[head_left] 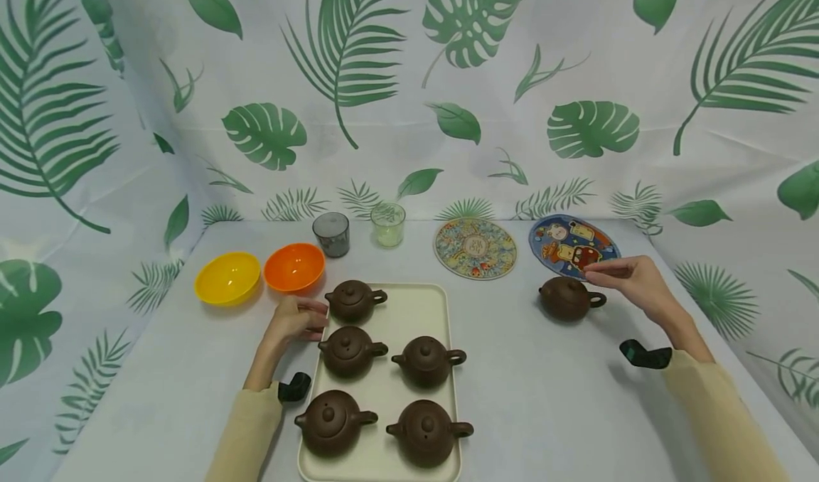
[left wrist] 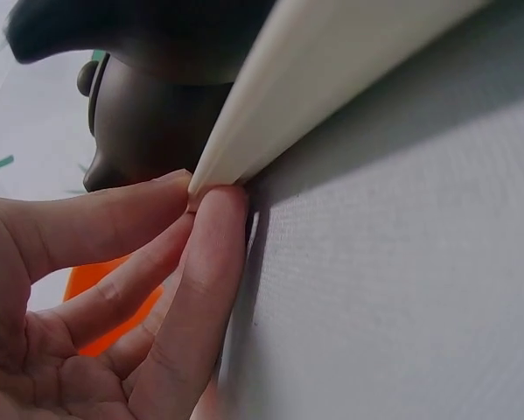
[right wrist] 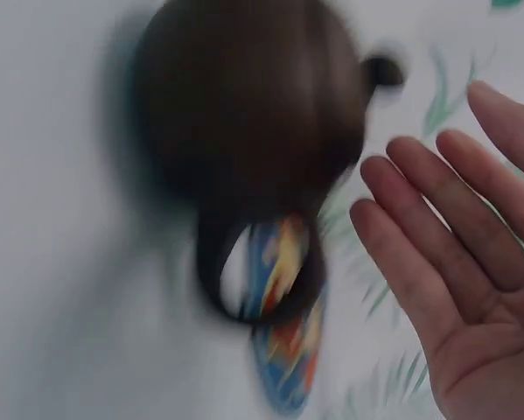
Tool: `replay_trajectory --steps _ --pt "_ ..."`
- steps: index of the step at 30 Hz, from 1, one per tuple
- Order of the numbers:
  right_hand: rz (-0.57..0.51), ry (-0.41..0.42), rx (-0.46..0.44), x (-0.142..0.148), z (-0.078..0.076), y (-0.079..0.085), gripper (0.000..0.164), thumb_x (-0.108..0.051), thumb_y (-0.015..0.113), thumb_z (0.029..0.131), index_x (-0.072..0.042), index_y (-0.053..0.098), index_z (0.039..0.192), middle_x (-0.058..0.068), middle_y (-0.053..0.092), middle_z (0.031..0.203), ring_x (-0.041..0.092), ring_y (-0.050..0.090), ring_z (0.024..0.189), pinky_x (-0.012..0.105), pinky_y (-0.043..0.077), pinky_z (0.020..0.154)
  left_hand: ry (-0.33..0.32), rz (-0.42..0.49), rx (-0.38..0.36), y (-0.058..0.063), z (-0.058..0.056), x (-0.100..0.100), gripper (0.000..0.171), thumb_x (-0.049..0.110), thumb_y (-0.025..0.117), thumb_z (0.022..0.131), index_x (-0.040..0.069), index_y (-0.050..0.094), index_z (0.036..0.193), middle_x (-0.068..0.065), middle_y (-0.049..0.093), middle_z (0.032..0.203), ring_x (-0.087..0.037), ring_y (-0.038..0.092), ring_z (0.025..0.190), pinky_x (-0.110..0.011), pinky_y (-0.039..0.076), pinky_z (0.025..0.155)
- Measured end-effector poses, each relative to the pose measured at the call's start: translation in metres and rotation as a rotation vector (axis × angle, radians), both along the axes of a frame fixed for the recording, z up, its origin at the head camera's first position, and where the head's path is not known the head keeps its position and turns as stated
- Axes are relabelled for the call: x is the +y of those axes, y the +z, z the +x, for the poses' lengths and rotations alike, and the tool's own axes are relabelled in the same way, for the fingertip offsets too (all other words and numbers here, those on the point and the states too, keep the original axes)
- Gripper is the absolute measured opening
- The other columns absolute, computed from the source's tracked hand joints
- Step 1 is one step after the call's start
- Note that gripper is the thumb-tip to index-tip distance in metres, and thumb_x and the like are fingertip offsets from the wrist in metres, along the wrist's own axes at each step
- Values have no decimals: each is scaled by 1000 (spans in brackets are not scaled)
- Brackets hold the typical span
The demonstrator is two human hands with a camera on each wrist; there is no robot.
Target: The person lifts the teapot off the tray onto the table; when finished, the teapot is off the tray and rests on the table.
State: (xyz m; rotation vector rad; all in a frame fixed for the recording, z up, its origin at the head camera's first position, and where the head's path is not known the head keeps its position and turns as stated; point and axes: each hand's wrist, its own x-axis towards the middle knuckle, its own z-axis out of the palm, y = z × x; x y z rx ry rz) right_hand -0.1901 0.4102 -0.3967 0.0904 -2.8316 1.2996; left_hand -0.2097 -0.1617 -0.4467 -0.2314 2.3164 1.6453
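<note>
My left hand (head_left: 293,323) pinches the left rim of a cream rectangular tray (head_left: 416,311); the left wrist view has the thumb and a finger on either side of its edge. Several dark brown teapots stand on this tray, among them one at the far left corner (head_left: 350,303) and one near the front right (head_left: 427,436). Off to the right, a single brown teapot (head_left: 566,301) stands on the table, its handle pointing right. Over its handle side hovers my right hand (head_left: 630,283). In the right wrist view those fingers (right wrist: 419,249) are extended, apart from the teapot, holding nothing.
A yellow bowl (head_left: 227,280) and an orange bowl (head_left: 294,269) stand beyond the left hand. Farther back are a grey glass (head_left: 332,234) and a clear greenish glass (head_left: 387,226). Two patterned round mats, one floral (head_left: 475,248) and one blue (head_left: 550,247), lie at the table's back edge.
</note>
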Motion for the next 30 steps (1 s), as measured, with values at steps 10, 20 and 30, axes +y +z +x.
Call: replay_trajectory --steps 10,20,30 --pt "-44 257 92 -108 -32 24 30 -19 69 89 2 70 110 15 72 102 11 70 88 19 55 74 5 -3 -1 2 0 -2 30 -5 69 78 -12 65 107 -19 68 95 -15 64 64 -32 59 58" --pt "-20 514 78 -218 -55 9 27 -15 70 87 3 71 108 15 72 102 25 70 91 34 58 79 7 7 13 -2 -1 -1 29 -6 68 79 -12 65 106 -19 68 93 -17 65 65 -34 59 58" --pt "62 660 66 -284 -64 3 25 -14 70 87 4 71 104 12 73 97 19 70 86 26 57 75 11 15 18 -2 3 0 28 -6 68 77 -13 65 104 -16 68 89 -17 65 64 -34 59 57"
